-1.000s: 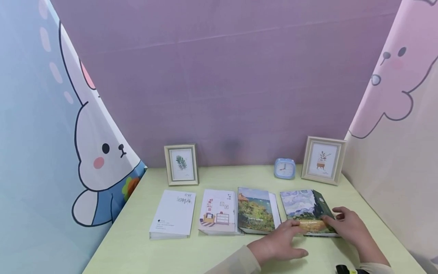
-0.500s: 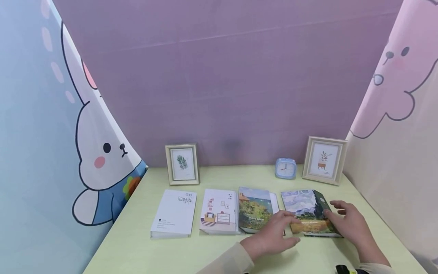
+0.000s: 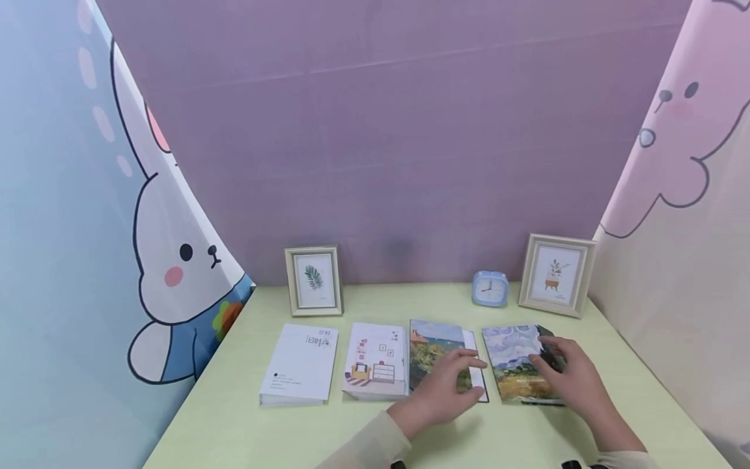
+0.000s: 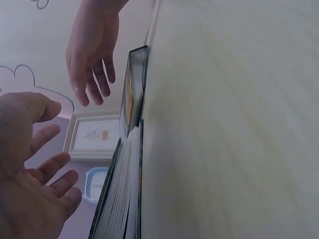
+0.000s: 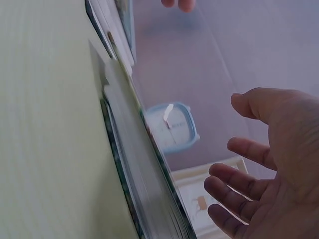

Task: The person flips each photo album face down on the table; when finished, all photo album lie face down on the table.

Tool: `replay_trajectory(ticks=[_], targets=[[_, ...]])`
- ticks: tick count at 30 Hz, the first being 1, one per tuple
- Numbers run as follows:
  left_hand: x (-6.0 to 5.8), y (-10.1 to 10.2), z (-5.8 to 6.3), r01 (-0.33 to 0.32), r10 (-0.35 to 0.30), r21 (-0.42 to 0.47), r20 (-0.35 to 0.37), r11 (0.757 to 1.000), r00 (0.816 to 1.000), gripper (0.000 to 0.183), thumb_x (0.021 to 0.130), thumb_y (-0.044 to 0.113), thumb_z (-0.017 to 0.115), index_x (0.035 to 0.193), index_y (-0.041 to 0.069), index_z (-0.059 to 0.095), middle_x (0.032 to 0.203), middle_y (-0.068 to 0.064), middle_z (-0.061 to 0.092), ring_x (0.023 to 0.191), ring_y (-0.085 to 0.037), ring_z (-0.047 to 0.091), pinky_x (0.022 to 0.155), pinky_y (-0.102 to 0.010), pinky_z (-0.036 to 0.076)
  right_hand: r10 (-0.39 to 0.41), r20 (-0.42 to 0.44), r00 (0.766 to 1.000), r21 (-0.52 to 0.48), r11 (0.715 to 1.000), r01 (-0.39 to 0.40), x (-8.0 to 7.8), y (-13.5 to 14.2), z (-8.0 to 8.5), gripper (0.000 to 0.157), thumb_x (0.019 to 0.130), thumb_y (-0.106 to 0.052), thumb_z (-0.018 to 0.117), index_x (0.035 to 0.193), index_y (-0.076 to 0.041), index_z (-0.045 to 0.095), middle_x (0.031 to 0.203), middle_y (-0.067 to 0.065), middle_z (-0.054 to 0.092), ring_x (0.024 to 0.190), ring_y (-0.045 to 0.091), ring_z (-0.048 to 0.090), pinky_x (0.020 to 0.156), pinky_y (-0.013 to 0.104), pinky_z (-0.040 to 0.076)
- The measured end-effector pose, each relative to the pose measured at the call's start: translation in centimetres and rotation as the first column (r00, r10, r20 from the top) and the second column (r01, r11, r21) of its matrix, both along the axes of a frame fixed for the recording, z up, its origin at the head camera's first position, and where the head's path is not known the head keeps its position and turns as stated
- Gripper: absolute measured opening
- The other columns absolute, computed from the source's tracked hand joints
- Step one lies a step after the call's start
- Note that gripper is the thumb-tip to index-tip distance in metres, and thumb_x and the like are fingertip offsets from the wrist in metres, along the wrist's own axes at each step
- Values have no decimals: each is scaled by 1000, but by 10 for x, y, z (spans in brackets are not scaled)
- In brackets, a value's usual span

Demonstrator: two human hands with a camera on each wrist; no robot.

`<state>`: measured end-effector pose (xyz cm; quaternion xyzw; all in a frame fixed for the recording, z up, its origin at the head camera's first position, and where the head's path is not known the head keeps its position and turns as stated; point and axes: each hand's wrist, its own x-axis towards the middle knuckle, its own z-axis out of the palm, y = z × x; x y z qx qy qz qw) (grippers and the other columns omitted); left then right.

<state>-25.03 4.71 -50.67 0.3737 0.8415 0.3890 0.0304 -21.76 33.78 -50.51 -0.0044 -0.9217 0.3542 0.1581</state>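
Four photo albums would exceed a plain tally, so several albums lie in a row on the table. My left hand (image 3: 441, 392) hovers over the album with a seaside painting on its cover (image 3: 429, 352), its fingers loosely spread. In the left wrist view that hand stays apart from the page edges (image 4: 119, 191). Above the rightmost album, which has a cloudy landscape cover (image 3: 511, 365), is my right hand (image 3: 573, 381). The right wrist view shows its fingers loose and holding nothing, beside the album's edge (image 5: 142, 164). Part of each of these covers is hidden by a hand.
Leftward lie an album with a room drawing (image 3: 375, 365) and a white album (image 3: 301, 365). Behind the row stand a leaf-print picture frame (image 3: 314, 281), a blue alarm clock (image 3: 490, 289) and a potted-plant picture frame (image 3: 556, 276). Fabric walls enclose the table (image 3: 234, 430).
My left hand has drawn left from the landscape album to over the seaside album. My right hand has lifted from the landscape album's right side and shifted left over its cover.
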Motion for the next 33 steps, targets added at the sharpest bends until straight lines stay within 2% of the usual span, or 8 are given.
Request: replay_trajectory(ticks=[4, 9, 15, 20, 24, 27, 33], targets=[[-5, -17, -5, -60, 60, 5, -6, 998, 998, 44, 100, 34, 70, 143, 31, 61, 158, 10, 46, 143, -19, 46, 115, -50, 45, 31, -21, 999, -3, 999, -32, -1, -8, 0, 57, 101, -33, 72, 141, 4, 57, 139, 34, 52, 124, 55, 54, 100, 73, 43], [-14, -38, -9, -104, 102, 53, 32, 993, 994, 44, 100, 32, 71, 143, 29, 61, 157, 7, 48, 143, -23, 46, 116, -59, 40, 76, -33, 997, -2, 997, -76, -5, -17, -1, 54, 98, -28, 76, 140, 2, 58, 138, 32, 55, 122, 55, 58, 100, 72, 46], [-20, -57, -7, -118, 115, 99, 36, 988, 993, 45, 101, 28, 71, 144, 22, 61, 154, 3, 51, 143, -23, 46, 119, -56, 38, 137, -42, 990, 2, 991, -137, -12, -32, -1, 55, 96, -28, 78, 139, 0, 59, 136, 27, 59, 119, 50, 62, 97, 67, 52], [-20, -72, -9, -162, 151, 130, 90, 978, 984, 52, 101, 31, 71, 150, 21, 55, 158, 5, 47, 147, -24, 42, 122, -58, 32, 183, -15, 983, -43, 982, -183, -16, -47, 1, 56, 97, -29, 78, 141, -1, 57, 140, 25, 58, 121, 48, 61, 95, 63, 55], [-19, -82, -11, -199, 179, 162, 132, 966, 975, 55, 100, 29, 72, 151, 23, 52, 157, 6, 47, 146, -27, 43, 120, -59, 35, 219, 11, 976, -68, 974, -218, -19, -60, 2, 57, 96, -25, 79, 143, -1, 56, 141, 24, 56, 122, 47, 60, 94, 58, 57], [-21, -87, -14, -211, 179, 192, 172, 958, 969, 59, 99, 28, 73, 153, 22, 51, 157, 1, 46, 146, -31, 43, 119, -57, 38, 253, 43, 967, -93, 964, -248, -22, -68, 2, 59, 95, -24, 79, 144, -1, 55, 142, 25, 54, 121, 47, 60, 93, 55, 59], [-20, -95, -18, -225, 141, 278, 293, 934, 946, 67, 99, 24, 73, 157, 11, 43, 160, -19, 37, 146, -44, 40, 116, -52, 42, 300, 88, 950, -117, 950, -289, -28, -82, 0, 62, 93, -24, 82, 144, -1, 54, 144, 26, 51, 118, 45, 61, 87, 50, 60]])
